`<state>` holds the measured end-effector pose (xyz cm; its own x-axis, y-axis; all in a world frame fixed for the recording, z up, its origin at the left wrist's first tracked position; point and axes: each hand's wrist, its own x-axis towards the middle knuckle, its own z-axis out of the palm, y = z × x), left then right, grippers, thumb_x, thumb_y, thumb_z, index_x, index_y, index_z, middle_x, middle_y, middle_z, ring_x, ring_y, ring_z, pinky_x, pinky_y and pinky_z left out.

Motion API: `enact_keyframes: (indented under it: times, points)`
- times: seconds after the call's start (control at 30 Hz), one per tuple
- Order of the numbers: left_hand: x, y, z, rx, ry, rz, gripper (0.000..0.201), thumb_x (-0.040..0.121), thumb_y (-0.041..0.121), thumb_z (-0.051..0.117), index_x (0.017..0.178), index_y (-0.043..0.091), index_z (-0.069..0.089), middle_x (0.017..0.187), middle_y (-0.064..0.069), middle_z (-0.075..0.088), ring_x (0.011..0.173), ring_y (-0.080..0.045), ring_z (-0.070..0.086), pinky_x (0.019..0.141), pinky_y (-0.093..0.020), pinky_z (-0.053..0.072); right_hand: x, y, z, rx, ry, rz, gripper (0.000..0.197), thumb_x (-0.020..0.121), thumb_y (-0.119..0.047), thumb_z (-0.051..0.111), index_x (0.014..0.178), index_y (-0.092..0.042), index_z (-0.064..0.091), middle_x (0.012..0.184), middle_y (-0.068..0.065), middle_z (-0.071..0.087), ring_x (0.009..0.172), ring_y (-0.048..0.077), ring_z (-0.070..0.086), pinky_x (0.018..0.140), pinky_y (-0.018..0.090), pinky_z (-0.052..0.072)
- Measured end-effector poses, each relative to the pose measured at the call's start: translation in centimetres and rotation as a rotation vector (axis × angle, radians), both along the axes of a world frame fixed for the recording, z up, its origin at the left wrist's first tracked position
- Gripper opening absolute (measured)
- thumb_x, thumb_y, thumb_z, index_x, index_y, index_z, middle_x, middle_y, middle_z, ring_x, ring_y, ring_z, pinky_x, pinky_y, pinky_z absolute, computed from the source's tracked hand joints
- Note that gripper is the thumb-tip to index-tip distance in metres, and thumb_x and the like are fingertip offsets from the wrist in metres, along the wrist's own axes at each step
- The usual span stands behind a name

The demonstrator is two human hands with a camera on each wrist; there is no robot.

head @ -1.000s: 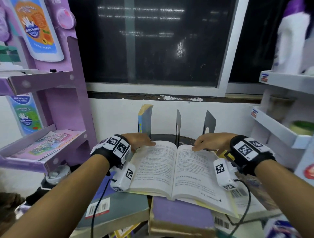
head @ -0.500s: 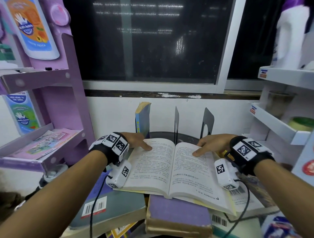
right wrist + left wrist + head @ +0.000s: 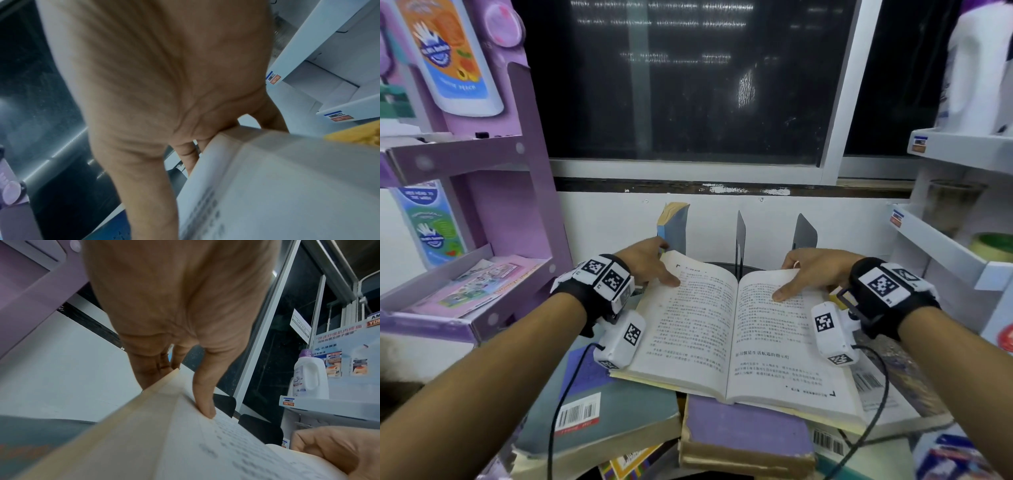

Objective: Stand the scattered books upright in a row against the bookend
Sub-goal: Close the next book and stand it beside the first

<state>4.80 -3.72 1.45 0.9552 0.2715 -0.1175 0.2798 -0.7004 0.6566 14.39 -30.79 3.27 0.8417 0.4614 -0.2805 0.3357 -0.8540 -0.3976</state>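
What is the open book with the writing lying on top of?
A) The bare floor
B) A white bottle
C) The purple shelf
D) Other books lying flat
D: the open book, gripped at its top corners by the left hand and right hand, lies across flat ones, a purple book and a grey-blue book.

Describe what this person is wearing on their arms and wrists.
Both forearms are bare, no sleeves. The left hand and right hand each have a black wrist strap carrying white blocks printed with black square markers. A white camera module hangs under each wrist, trailing a black cable.
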Motion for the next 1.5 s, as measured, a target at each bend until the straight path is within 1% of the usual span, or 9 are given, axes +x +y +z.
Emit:
enact_keyframes:
  times: [0.1, 0.2, 0.43, 0.67, 1.0, 1.1, 1.2, 1.33, 1.5]
  points:
    - [-0.4, 0.3, 0.9, 0.018, -0.076, 0.008, 0.068, 0.073, 0.012, 0.081, 0.132, 0.01, 0.048, 0.114, -0.003, 0.052, 0.107, -0.025, 0.055, 0.095, -0.04, 0.051, -0.2, 0.1, 1.1, 0.037, -0.043, -0.002, 0.048, 0.066, -0.032, 0.088, 0.1, -0.015, 0.058, 0.107, 0.002, 0.065, 0.088, 0.021, 0.067, 0.062, 0.03, 0.056]
    - [-1.1, 0.3, 2.1, -0.076, -0.146, 0.011, 0.055, 0.073, 0.006, 0.08, 0.122, 0.009, 0.054, 0.097, 0.001, 0.056, 0.096, -0.023, 0.058, 0.089, -0.039, 0.054, -0.6, 0.2, 2.6, 0.088, -0.072, -0.007, 0.047, 0.065, -0.028, 0.089, 0.1, -0.015, 0.06, 0.108, 0.007, 0.068, 0.088, 0.026, 0.07, 0.073, 0.04, 0.06]
    - [-3.0, -0.8, 5.7, -0.39, -0.379, -0.021, 0.044, 0.078, -0.01, 0.069, 0.111, 0.01, 0.049, 0.113, -0.019, 0.065, 0.109, -0.035, 0.062, 0.093, -0.053, 0.051, -2.3, 0.3, 6.6, 0.265, -0.191, -0.028, 0.046, 0.063, -0.019, 0.09, 0.099, -0.012, 0.062, 0.1, 0.012, 0.071, 0.084, 0.034, 0.072, 0.075, 0.055, 0.058]
    - [-3.3, -2.5, 6.7, -0.602, -0.59, -0.005, 0.042, 0.082, -0.014, 0.061, 0.109, 0.015, 0.047, 0.106, -0.013, 0.064, 0.092, -0.027, 0.068, 0.066, -0.037, 0.06, -3.2, 0.3, 8.5, 0.501, -0.345, -0.038, 0.034, 0.069, -0.018, 0.087, 0.094, -0.012, 0.064, 0.095, 0.0, 0.067, 0.084, 0.023, 0.068, 0.075, 0.039, 0.057]
    - [-2.9, -3.2, 3.7, -0.59, -0.65, 0.003, 0.033, 0.088, -0.009, 0.055, 0.115, 0.01, 0.059, 0.109, -0.007, 0.071, 0.097, -0.023, 0.07, 0.078, -0.04, 0.059, -4.0, 1.5, 5.9, 0.641, -0.546, -0.07, 0.019, 0.077, -0.019, 0.08, 0.092, -0.019, 0.068, 0.098, -0.004, 0.066, 0.088, 0.014, 0.063, 0.058, 0.02, 0.043]
    - [-3.2, -2.8, 3.4, -0.589, -0.664, 0.024, 0.032, 0.089, -0.008, 0.056, 0.113, 0.013, 0.059, 0.11, -0.006, 0.07, 0.099, -0.023, 0.068, 0.078, -0.039, 0.059, -4.2, 1.7, 5.2, 0.642, -0.66, -0.059, 0.016, 0.079, -0.026, 0.077, 0.092, -0.029, 0.069, 0.105, -0.008, 0.062, 0.104, 0.015, 0.055, 0.074, 0.025, 0.042]
    - [-3.6, -2.4, 3.0, -0.613, -0.686, 0.026, 0.031, 0.088, -0.01, 0.056, 0.108, 0.013, 0.059, 0.111, -0.008, 0.069, 0.101, -0.025, 0.067, 0.08, -0.04, 0.058, -4.1, 1.3, 4.6, 0.573, -0.763, -0.095, 0.018, 0.076, -0.038, 0.077, 0.09, -0.043, 0.067, 0.121, -0.011, 0.051, 0.123, 0.016, 0.036, 0.093, 0.037, 0.028]
    - [-4.0, -1.9, 2.7, -0.629, -0.691, 0.01, 0.03, 0.088, -0.01, 0.056, 0.104, 0.015, 0.059, 0.112, -0.008, 0.069, 0.102, -0.025, 0.067, 0.083, -0.044, 0.057, -4.0, 0.4, 4.1, 0.692, -0.664, -0.078, 0.018, 0.073, -0.041, 0.076, 0.085, -0.046, 0.065, 0.122, -0.009, 0.053, 0.118, 0.015, 0.047, 0.099, 0.049, 0.043]
    - [-4.1, -2.0, 2.6, -0.64, -0.696, 0.006, 0.03, 0.089, -0.008, 0.056, 0.104, 0.018, 0.058, 0.112, -0.007, 0.068, 0.103, -0.025, 0.067, 0.084, -0.045, 0.057, -4.3, -0.4, 3.9, 0.793, -0.584, -0.076, 0.035, 0.08, -0.024, 0.075, 0.112, -0.031, 0.062, 0.113, -0.008, 0.06, 0.103, 0.016, 0.058, 0.08, 0.03, 0.052]
